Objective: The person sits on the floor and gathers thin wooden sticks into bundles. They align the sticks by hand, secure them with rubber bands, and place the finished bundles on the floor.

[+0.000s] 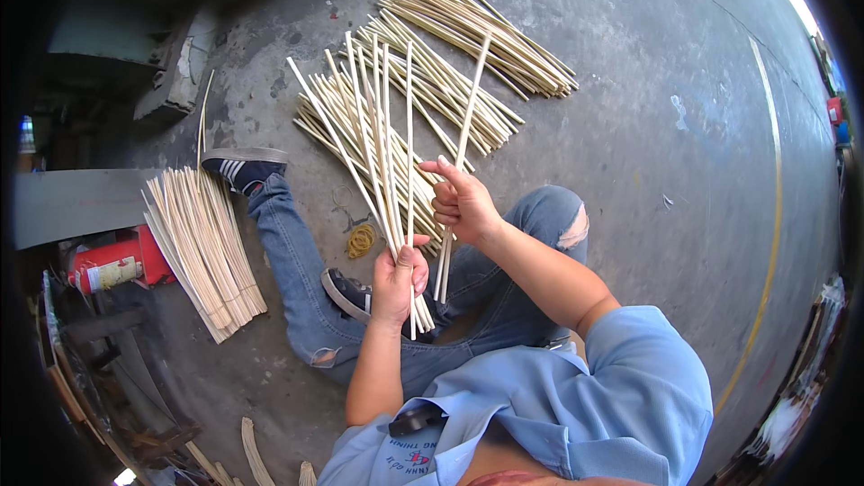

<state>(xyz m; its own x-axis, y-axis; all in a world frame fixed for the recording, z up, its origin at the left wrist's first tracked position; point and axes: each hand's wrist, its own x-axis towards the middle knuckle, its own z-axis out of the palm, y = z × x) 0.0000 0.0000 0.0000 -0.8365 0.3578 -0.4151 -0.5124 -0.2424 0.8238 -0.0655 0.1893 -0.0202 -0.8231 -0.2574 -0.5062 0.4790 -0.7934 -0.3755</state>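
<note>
My left hand grips a fan of several pale wooden sticks near their lower ends, above my lap. Beside it, my right hand is closed around a couple of similar sticks, its index finger stretched toward the fan. How the right fingers grip them is partly hidden. Beyond both hands, loose piles of sticks lie on the floor: a near pile, partly covered by the held sticks, a middle pile, and a far pile.
A stick bundle lies by my outstretched foot on the left. Behind it is a red cylinder. Yellowish bands rest on the concrete floor between my legs. More wooden pieces lie at the lower left.
</note>
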